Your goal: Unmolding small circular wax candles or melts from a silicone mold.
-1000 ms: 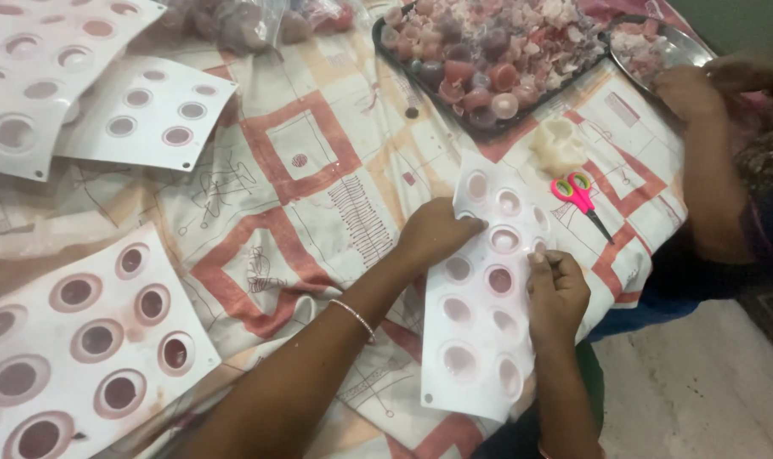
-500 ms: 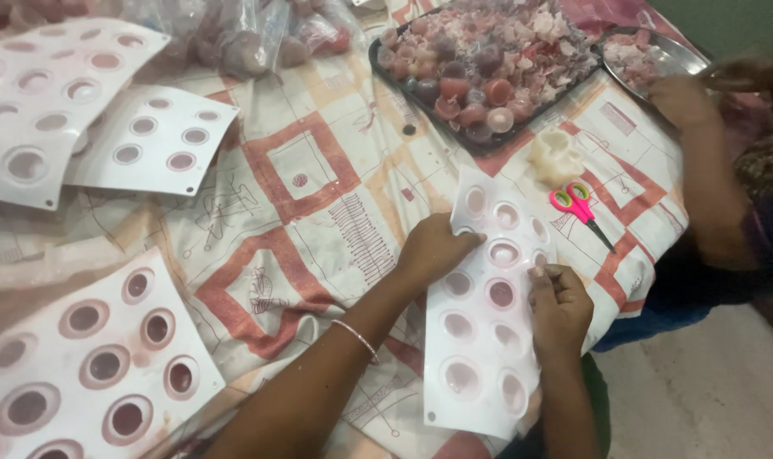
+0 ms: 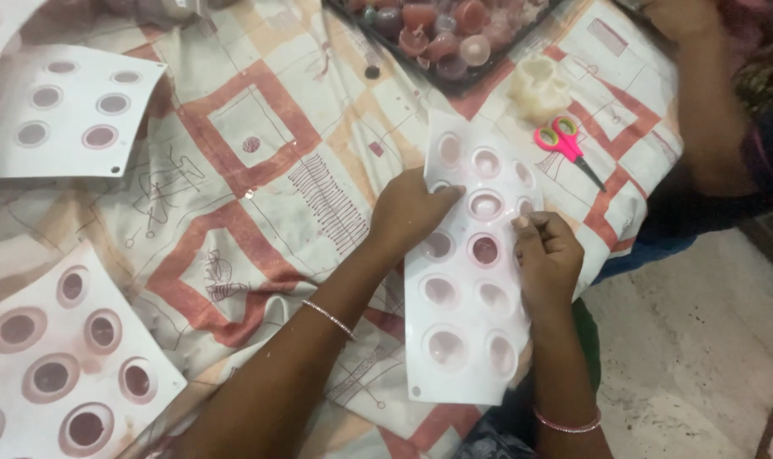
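The white moulded plastic tray with round cup-shaped cavities is pinned flat on the patterned orange-and-cream cloth, right in front of the person. The left hand is pressed down on the tray's left edge, fingers spread flat, nothing enclosed. The right hand is curled at the tray's right edge, fingertips pinched together above a cavity; whether something small is held there cannot be told.

Just beyond the pinch, pink-tinted cavities are seen, some seemingly filled. If the thin sheet is flexed or lifted under that pinch, the contents could be tipped out. The tray's near end seems to overhang the cloth's edge, so a slip of the flat hand could let it slide off.

Further out from the right hand, pink-handled scissors lie beside a cream lump, and a dark tray of pink rounded pieces sits beyond. Another person's arm reaches in there, and a bump is possible.
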